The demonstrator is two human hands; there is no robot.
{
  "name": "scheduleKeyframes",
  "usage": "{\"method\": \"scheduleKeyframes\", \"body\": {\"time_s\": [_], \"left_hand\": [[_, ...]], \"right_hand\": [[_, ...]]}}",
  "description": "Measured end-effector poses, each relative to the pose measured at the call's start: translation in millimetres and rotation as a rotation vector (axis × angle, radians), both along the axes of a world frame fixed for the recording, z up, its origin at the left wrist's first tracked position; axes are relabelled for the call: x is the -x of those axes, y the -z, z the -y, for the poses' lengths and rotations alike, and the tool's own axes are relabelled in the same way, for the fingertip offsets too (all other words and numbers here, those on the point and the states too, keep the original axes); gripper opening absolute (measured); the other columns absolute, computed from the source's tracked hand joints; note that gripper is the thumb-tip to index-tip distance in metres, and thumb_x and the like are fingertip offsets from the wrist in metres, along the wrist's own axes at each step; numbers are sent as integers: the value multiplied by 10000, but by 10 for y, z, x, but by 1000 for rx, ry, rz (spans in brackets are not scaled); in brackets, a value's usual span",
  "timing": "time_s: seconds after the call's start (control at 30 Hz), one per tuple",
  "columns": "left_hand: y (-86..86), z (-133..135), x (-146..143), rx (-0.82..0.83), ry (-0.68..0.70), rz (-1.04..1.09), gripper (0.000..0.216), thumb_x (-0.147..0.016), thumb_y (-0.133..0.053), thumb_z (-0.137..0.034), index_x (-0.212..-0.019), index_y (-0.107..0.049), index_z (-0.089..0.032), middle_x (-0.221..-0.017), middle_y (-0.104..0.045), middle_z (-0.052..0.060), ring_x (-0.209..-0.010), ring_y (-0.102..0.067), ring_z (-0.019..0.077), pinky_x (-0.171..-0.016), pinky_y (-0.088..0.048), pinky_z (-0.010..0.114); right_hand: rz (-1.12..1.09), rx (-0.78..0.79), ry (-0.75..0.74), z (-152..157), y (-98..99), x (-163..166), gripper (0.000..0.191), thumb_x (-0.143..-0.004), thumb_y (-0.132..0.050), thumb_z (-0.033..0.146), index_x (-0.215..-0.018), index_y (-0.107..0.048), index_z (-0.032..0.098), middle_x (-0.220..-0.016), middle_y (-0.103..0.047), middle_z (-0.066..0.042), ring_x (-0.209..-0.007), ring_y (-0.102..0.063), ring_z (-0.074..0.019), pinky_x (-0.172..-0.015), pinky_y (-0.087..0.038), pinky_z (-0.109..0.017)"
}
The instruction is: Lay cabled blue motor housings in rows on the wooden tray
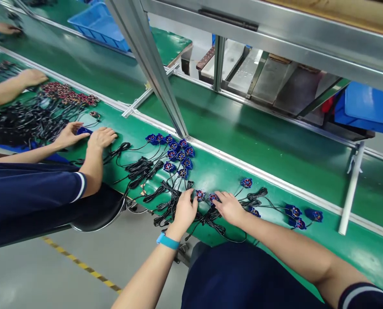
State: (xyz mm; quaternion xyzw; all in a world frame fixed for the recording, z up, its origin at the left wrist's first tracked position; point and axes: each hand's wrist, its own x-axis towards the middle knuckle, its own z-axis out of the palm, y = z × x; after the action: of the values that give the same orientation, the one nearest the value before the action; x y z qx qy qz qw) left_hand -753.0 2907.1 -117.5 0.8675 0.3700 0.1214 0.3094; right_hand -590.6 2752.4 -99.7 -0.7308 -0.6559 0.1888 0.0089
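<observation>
My right hand (229, 208) has its fingertips closed on a small blue round housing (213, 198) with reddish parts inside. Just to the left, my left hand (185, 210), wearing a turquoise wristband, rests over black cables with thumb and fingers apart. Beside its thumb sits another blue housing (199, 195); whether they touch is hard to see. Bundled black cables (211, 221) lie below and between both hands. A further housing (247, 183) stands beyond my right hand, and one more (254, 212) shows partly behind my right forearm.
Several blue housings (181, 155) with coiled cables cluster left of my hands. More housings (296, 223) stand at the right. A metal post (159, 77) rises behind the green bench (275, 195). A co-worker's hands (103, 137) work at the left, near piled cables (30, 120).
</observation>
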Motion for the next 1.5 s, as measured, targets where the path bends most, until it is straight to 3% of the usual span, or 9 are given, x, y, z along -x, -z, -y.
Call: {"method": "scheduleKeyframes", "body": {"time_s": [0.13, 0.3, 0.63, 0.77, 0.9, 1.0, 1.13, 1.33, 1.5], "left_hand": [[-120, 151, -45, -173, 91, -53, 320, -963, -481, -302, -1220, -573, -135, -1179, -606, 176, -1110, -587, 311, -956, -530, 487], [-82, 183, -3, -288, 254, -154, 411, -973, -483, -360, -1302, -561, -126, -1348, -514, 217, -1209, -539, 353, -975, -515, 508], [8, 115, 4, -370, 413, -362, 503, -994, -421, -406, -1382, -524, -103, -1397, -481, 280, -1199, -562, 387, -904, -535, 499], [-22, 29, -18, -331, 491, -398, 497, -963, -511, -384, -1363, -523, -89, -1441, -445, 292, -1278, -511, 410, -977, -509, 524], [-106, -152, -75, -188, 576, -349, 503, -950, -538, -306, -1406, -446, -113, -1473, -428, 247, -1307, -504, 368, -1026, -497, 484], [-181, -246, -128, -83, 562, -349, 524, -974, -473, -284, -1480, -367, -200, -1413, -479, 195, -1252, -558, 336, -958, -536, 454], [-239, -271, -147, -8, 540, -407, 393, -949, -519, -288, -1331, -518, -196, -1275, -524, 167, -1017, -653, 297, -860, -559, 438], [-259, -207, -79, 54, 473, -193, 292, -915, -572, -219, -1204, -535, -201, -1155, -563, 98, -972, -660, 228, -890, -572, 407], [-472, -88, -90, -235, 568, -117, 343, -951, -517, -253, -1290, -515, -197, -1289, -530, 156, -1027, -660, 271, -839, -601, 418]], "right_hand": [[-35, -23, 2, 15, 60, 17, 399, -990, -423, 260, -1329, -620, 187, -1477, -470, -191, -1206, -498, -325, -923, -470, -465], [-72, -57, -18, 65, 111, -2, 431, -980, -443, 238, -1385, -576, 171, -1508, -436, -201, -1263, -481, -337, -967, -479, -481], [-74, -41, 32, 51, 79, 49, 436, -979, -447, 241, -1390, -572, 163, -1503, -443, -218, -1288, -476, -349, -976, -475, -507], [-87, -36, 60, 19, 33, 66, 413, -975, -455, 240, -1351, -600, 152, -1490, -464, -209, -1302, -465, -357, -989, -459, -507], [-155, -159, 231, 122, -26, 190, 397, -958, -502, 263, -1329, -603, 162, -1468, -490, -191, -1284, -467, -335, -1023, -426, -518], [-265, -259, 420, 212, -44, 356, 349, -971, -474, 261, -1269, -617, 149, -1292, -616, -165, -1165, -535, -291, -1007, -440, -477], [-406, -142, 604, 159, -46, 464, 294, -931, -552, 253, -1189, -616, 126, -1110, -676, -137, -1051, -598, -262, -960, -472, -409], [-264, 56, 407, -23, -88, 341, 429, -831, -717, 490, -1042, -675, 119, -1078, -684, -173, -1107, -554, -340, -978, -434, -490], [-272, -45, 451, 65, -137, 337, 306, -881, -671, 365, -1058, -680, 116, -1045, -686, -154, -1079, -567, -313, -966, -442, -484]]}}
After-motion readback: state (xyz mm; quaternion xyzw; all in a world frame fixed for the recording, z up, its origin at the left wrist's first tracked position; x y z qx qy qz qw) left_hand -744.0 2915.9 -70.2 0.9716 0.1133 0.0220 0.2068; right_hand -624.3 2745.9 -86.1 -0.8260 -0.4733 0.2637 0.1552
